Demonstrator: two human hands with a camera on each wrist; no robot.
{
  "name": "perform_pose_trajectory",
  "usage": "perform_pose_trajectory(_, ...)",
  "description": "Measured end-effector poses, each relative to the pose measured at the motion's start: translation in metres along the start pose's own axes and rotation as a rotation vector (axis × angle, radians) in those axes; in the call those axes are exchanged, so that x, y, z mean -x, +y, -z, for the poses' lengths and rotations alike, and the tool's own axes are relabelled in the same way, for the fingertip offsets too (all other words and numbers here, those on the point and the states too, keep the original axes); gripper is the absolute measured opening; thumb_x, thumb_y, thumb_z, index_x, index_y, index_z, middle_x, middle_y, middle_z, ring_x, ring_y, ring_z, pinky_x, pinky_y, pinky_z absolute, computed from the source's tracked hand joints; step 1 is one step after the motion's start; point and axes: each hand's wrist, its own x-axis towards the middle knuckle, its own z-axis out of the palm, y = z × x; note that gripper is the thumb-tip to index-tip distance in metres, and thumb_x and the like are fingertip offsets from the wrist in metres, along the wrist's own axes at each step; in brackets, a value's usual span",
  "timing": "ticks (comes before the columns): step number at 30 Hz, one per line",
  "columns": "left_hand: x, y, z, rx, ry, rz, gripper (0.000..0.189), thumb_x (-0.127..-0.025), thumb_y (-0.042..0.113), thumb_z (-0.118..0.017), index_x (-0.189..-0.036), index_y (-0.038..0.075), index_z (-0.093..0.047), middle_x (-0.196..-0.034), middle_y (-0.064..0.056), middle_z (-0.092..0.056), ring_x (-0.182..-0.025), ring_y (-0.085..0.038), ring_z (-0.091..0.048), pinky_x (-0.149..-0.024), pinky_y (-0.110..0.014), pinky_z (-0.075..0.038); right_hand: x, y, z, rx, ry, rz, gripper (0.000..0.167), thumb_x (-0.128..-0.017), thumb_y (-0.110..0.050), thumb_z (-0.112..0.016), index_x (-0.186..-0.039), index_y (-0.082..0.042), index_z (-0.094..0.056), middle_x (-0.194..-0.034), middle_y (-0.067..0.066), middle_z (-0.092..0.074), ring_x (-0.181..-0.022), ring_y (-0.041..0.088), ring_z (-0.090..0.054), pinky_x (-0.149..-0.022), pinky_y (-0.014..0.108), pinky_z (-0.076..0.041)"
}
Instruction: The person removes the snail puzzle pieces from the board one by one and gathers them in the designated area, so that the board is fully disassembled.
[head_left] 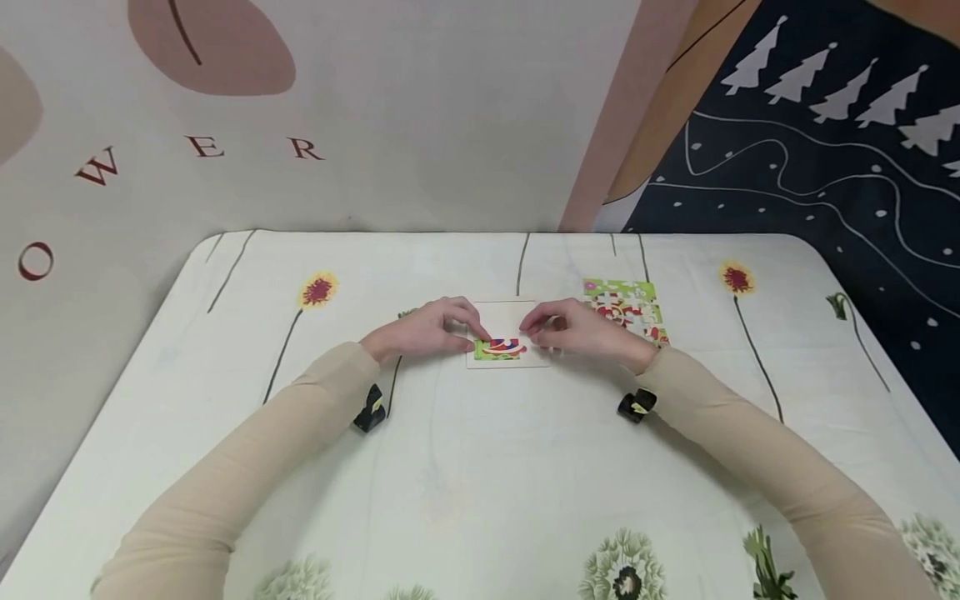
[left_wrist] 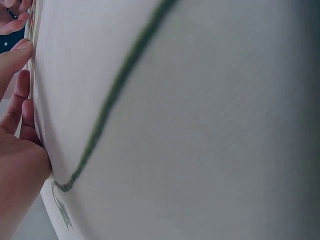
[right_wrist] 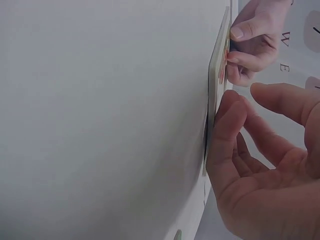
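A thin white puzzle tray (head_left: 506,317) lies on the table between the two hands, with several joined green, red and blue jigsaw pieces (head_left: 501,354) along its near left side. My left hand (head_left: 427,327) reaches in from the left; its index fingertip touches the joined pieces, and its thumb is at the tray's left edge. At the tray's right edge is my right hand (head_left: 573,327). Its fingers are loosely bent, and the right wrist view shows the thumb apart from the fingertips with no piece visible between them. In that view the tray (right_wrist: 218,65) appears edge-on.
Behind the right hand lies a group of jigsaw pieces (head_left: 645,293), green, red and white, partly hidden by that hand. A white cloth (head_left: 450,467) printed with flowers covers the table. A wall hanging (head_left: 450,125) stands at the back.
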Motion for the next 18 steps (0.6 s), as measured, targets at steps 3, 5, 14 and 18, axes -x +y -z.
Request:
perform_pose_trajectory(3, -0.001, 0.0, 0.0, 0.003, -0.003, 0.003, 0.022, -0.086, 0.007, -0.069, -0.107, 0.013, -0.075, -0.115, 0.0, -0.057, -0.117, -0.021, -0.044, -0.1, -0.049, -0.031, -0.003, -0.001, -0.003, 0.027, -0.007, -0.01, 0.024, -0.09, -0.002, -0.058, -0.113, 0.002, -0.066, -0.105, 0.011, -0.065, -0.082, 0.02, -0.057, -0.07, 0.03, -0.048)
perform_pose_trajectory(5, -0.001, 0.0, 0.0, 0.004, -0.002, 0.007, 0.022, -0.086, 0.007, -0.068, -0.106, 0.012, -0.075, -0.114, 0.0, -0.057, -0.116, -0.021, -0.044, -0.1, -0.048, -0.031, -0.004, -0.003, -0.004, 0.048, -0.011, -0.022, 0.024, -0.09, -0.003, -0.059, -0.113, 0.001, -0.067, -0.105, 0.009, -0.066, -0.083, 0.019, -0.056, -0.072, 0.031, -0.047)
perform_pose_trajectory(14, -0.001, 0.0, 0.001, -0.01, 0.008, 0.004, 0.023, -0.085, 0.004, -0.068, -0.106, 0.011, -0.075, -0.114, -0.001, -0.057, -0.116, -0.022, -0.045, -0.1, -0.048, -0.031, -0.009, -0.009, -0.008, 0.103, -0.049, -0.037, 0.022, -0.088, -0.003, -0.061, -0.109, 0.0, -0.067, -0.095, 0.006, -0.063, -0.079, 0.018, -0.051, -0.07, 0.03, -0.042)
perform_pose_trajectory(18, 0.0, 0.001, 0.001, -0.007, 0.007, 0.0, 0.022, -0.086, 0.006, -0.068, -0.107, 0.011, -0.075, -0.114, -0.001, -0.057, -0.116, -0.022, -0.045, -0.1, -0.049, -0.031, -0.009, -0.011, -0.009, 0.112, -0.057, -0.026, 0.02, -0.087, -0.001, -0.061, -0.106, 0.002, -0.065, -0.091, 0.007, -0.061, -0.076, 0.018, -0.05, -0.067, 0.029, -0.042)
